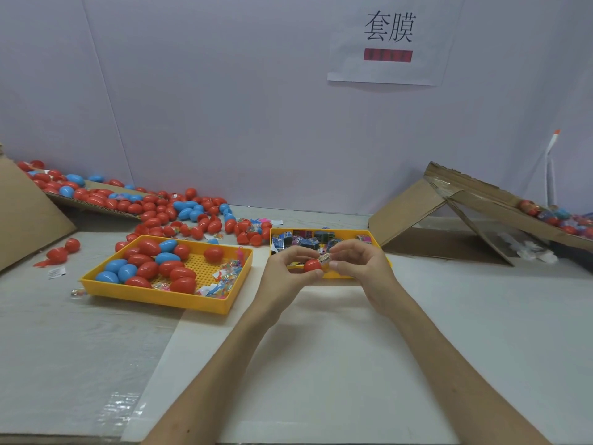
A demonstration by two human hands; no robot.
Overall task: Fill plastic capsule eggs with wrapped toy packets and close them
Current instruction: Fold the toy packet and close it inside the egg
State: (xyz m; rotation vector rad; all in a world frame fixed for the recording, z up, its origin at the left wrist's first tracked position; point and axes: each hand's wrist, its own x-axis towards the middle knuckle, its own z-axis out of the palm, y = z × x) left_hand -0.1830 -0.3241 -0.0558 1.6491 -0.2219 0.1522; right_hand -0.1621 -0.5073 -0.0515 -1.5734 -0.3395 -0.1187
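From here I see the left hand [288, 268] curled round a red egg shell [312, 264]. Just beside it, the right hand [356, 263] pinches a wrapped packet [324, 259] at the shell's mouth. Pushed in crooked, I reckon the wrapper snags the rim and blocks closing, or it slips from the pinch into the yellow tray [340, 276] just beyond.

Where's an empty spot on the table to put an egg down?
The near table, in front of the left tray and right tray, is bare. So is the stretch right of the right tray, before the cardboard. Crowded: both trays and the loose eggs behind the left tray.
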